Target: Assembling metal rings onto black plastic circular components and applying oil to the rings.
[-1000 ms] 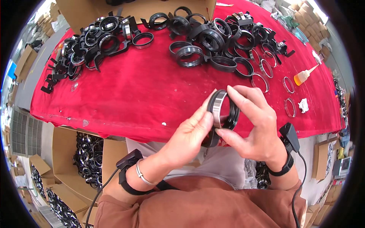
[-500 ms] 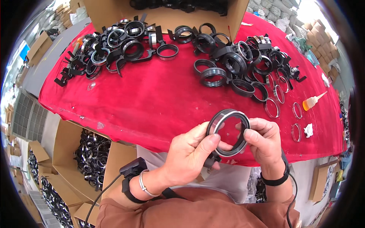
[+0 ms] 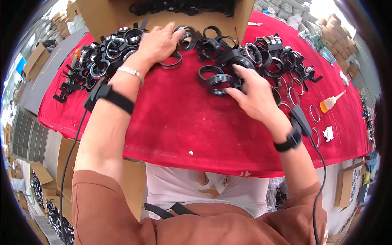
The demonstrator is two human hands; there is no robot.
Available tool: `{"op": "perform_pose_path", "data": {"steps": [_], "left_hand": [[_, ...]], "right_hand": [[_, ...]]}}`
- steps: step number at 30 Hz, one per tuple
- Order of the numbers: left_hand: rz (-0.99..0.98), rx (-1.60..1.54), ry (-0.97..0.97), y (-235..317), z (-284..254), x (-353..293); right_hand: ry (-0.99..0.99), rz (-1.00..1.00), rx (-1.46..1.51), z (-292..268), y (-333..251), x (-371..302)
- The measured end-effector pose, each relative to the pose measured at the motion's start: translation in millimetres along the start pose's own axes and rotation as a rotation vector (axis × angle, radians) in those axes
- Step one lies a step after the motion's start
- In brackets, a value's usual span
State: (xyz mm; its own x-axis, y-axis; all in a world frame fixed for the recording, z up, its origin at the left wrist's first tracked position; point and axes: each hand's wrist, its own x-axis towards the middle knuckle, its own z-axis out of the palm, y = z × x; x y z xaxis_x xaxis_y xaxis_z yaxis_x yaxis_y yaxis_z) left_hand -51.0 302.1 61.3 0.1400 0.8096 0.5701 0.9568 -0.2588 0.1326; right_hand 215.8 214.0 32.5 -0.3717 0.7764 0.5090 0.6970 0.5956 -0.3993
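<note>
- Left hand [image 3: 158, 43] stretches far forward, at the inner edge of a left heap of black plastic rings with silver metal bands [image 3: 100, 67].
- Its fingers lean toward an upright black plastic ring [image 3: 193, 38] beside them; motion blur hides any contact (cannot tell whether they are apart or together).
- A flat black ring with a silver rim [image 3: 171, 65] lies just below that hand on the surface covered in red cloth [image 3: 179, 118].
- Right hand [image 3: 258, 93] is at the near edge of a right heap of similar black and silver rings [image 3: 271, 61]. Thumb and forefinger stand apart; the others are mostly hidden.
- Thumb tip is right by a thick black ring with a silver band [image 3: 219, 91], which sits at the heap's near left corner; touch is uncertain.
- To the right: thin silver metal rings [image 3: 311, 113], a pale squeeze bottle with orange liquid [image 3: 328, 105] and a crumpled white scrap [image 3: 328, 133].
- At the far edge, an open brown cardboard box [image 3: 98, 20] holds more black parts.
</note>
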Motion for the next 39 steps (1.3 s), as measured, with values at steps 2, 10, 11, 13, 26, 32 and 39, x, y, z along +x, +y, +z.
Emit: {"op": "perform_pose_path", "data": {"steps": [2,10,11,13,26,32,39], "left_hand": [[0.020,0.185,0.146,8,5,8],[-0.110,-1.710,-0.520,78,-5,-115],[-0.141,-1.623,-0.495,97,-6,-125],[-0.271,-1.611,-0.521,106,-8,-138],[-0.512,-1.808,-0.538,146,-44,-159],[-0.568,-1.873,-0.536,141,-47,-176],[-0.552,-1.938,-0.550,146,-53,-193]], "right_hand": [[-0.015,-0.094,0.037,11,14,16],[0.214,0.584,1.361,3,-36,-10],[0.202,0.649,1.451,2,-38,-19],[-0.023,0.724,1.318,-14,-39,-37],[0.123,0.534,-0.417,-63,85,-113],[0.214,-0.005,-0.504,-75,67,-134],[0.181,-0.033,-0.396,-80,62,-153]]}}
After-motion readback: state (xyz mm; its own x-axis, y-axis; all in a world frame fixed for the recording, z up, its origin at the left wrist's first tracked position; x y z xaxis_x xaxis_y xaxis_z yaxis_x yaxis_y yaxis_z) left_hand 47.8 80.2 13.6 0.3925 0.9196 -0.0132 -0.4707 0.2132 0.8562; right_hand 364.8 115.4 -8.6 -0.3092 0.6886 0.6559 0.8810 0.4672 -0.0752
